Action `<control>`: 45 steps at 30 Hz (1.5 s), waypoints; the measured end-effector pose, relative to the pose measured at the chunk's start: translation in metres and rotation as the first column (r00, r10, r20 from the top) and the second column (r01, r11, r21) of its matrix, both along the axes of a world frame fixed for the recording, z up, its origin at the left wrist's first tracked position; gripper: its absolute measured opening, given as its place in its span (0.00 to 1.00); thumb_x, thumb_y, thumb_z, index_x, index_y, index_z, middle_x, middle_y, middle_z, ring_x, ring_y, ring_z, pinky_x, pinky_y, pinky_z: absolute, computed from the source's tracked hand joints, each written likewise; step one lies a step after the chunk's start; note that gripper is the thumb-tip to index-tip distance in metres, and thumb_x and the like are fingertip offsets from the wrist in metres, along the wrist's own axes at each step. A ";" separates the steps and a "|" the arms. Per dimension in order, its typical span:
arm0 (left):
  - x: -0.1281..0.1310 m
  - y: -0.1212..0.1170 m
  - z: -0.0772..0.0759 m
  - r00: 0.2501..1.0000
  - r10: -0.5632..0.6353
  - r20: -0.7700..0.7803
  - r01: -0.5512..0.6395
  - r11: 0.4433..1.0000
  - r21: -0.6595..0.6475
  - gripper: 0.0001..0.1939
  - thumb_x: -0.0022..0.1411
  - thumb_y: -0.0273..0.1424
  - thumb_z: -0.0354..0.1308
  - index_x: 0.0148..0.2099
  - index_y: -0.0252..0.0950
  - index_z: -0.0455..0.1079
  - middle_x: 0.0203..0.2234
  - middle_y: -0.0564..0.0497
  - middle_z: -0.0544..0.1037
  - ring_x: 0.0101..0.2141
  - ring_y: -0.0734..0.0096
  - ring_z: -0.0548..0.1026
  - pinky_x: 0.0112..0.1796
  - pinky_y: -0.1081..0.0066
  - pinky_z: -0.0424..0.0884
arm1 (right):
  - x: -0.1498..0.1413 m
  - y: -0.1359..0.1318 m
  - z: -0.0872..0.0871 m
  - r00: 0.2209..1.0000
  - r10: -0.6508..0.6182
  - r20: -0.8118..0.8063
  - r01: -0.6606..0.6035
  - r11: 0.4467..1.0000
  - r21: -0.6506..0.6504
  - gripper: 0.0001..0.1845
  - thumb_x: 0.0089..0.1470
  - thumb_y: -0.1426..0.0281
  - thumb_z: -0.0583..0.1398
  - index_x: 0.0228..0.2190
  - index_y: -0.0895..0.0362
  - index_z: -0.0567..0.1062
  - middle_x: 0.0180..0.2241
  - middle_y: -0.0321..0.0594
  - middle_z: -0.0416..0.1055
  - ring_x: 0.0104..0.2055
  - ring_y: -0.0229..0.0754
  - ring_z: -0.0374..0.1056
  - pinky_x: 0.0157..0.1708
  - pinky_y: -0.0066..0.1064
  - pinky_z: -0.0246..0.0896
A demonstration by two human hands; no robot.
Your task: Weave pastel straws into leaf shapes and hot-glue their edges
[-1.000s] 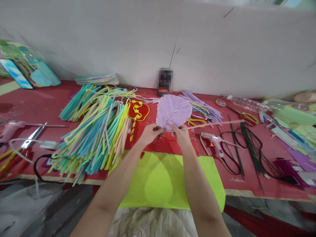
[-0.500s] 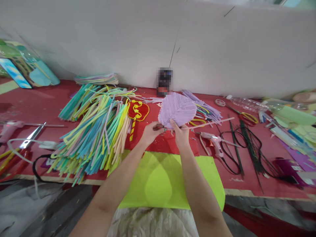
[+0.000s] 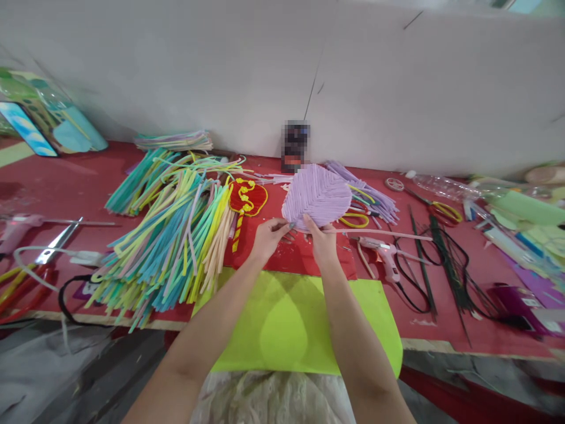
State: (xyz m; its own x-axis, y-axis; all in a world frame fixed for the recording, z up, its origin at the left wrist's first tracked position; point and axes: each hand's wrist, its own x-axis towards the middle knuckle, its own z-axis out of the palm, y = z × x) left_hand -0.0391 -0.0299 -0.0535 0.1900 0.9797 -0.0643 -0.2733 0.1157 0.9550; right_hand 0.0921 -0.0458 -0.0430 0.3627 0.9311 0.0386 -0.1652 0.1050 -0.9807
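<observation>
A lavender leaf-shaped panel of pipe cleaners (image 3: pixel 318 194) is held up over the red mat, its rows meeting in a slanted middle line. My right hand (image 3: pixel 324 244) grips its lower edge, thumb on the front face. With thumb and fingers pinched, my left hand (image 3: pixel 270 238) holds the lower left edge. A pale pink pipe cleaner (image 3: pixel 384 233) runs out rightward from beside my right hand, nearly level; its other end is hidden at the panel's edge. Left of the panel lies a red fan shape with yellow trim (image 3: pixel 249 197).
A large heap of pastel pipe cleaners (image 3: pixel 163 235) covers the left. Lavender pipe cleaners (image 3: pixel 375 194) and yellow-handled scissors (image 3: pixel 355 220) lie behind the panel. On the right are a pink glue gun (image 3: pixel 388 259), its black cord, and more scissors (image 3: pixel 445 212). Yellow-green sheet (image 3: pixel 282 330) in front.
The free end of the pink pipe cleaner has swung down from an upward slant to nearly level. My left thumb and fingers have closed in on the panel's lower edge.
</observation>
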 end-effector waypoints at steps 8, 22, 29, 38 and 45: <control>-0.003 0.001 -0.002 1.000 -0.023 -0.008 0.023 1.000 -0.004 0.19 0.47 0.44 0.67 0.28 0.32 0.69 0.22 0.48 0.78 0.20 0.74 0.74 0.27 0.70 0.75 | 0.000 0.000 0.005 1.000 0.022 0.020 -0.021 0.999 -0.035 0.20 0.36 0.54 0.67 0.18 0.56 0.68 0.15 0.30 0.62 0.16 0.29 0.51 0.15 0.26 0.49; -0.003 0.002 -0.002 0.998 -0.033 -0.049 0.037 0.997 0.074 0.20 0.47 0.45 0.66 0.29 0.32 0.69 0.21 0.51 0.76 0.21 0.72 0.75 0.28 0.69 0.74 | 0.007 0.002 0.000 0.995 0.095 0.013 -0.094 0.995 -0.028 0.19 0.38 0.55 0.67 0.18 0.56 0.69 0.15 0.30 0.63 0.16 0.30 0.53 0.16 0.26 0.50; -0.003 0.004 -0.003 1.000 -0.017 0.019 0.015 0.995 0.103 0.20 0.46 0.40 0.67 0.38 0.33 0.73 0.31 0.49 0.80 0.32 0.67 0.78 0.39 0.66 0.74 | 0.004 -0.001 0.006 0.992 0.107 -0.068 -0.108 0.994 -0.015 0.18 0.36 0.57 0.68 0.23 0.56 0.71 0.20 0.31 0.68 0.17 0.30 0.57 0.17 0.26 0.55; -0.005 0.006 -0.003 0.982 0.108 0.156 -0.118 0.991 0.057 0.21 0.47 0.36 0.67 0.43 0.34 0.72 0.43 0.45 0.79 0.46 0.62 0.76 0.50 0.61 0.69 | -0.009 -0.001 -0.001 0.987 0.074 -0.143 -0.078 0.997 -0.023 0.20 0.34 0.58 0.70 0.28 0.56 0.75 0.29 0.35 0.74 0.32 0.37 0.71 0.36 0.32 0.72; -0.003 0.004 -0.003 0.981 0.144 0.133 -0.147 0.989 0.013 0.23 0.47 0.37 0.67 0.46 0.35 0.72 0.45 0.45 0.78 0.48 0.61 0.75 0.49 0.62 0.70 | -0.004 0.000 -0.002 0.999 0.036 0.003 -0.035 0.997 -0.076 0.21 0.36 0.53 0.68 0.23 0.58 0.75 0.21 0.35 0.72 0.24 0.36 0.67 0.28 0.32 0.71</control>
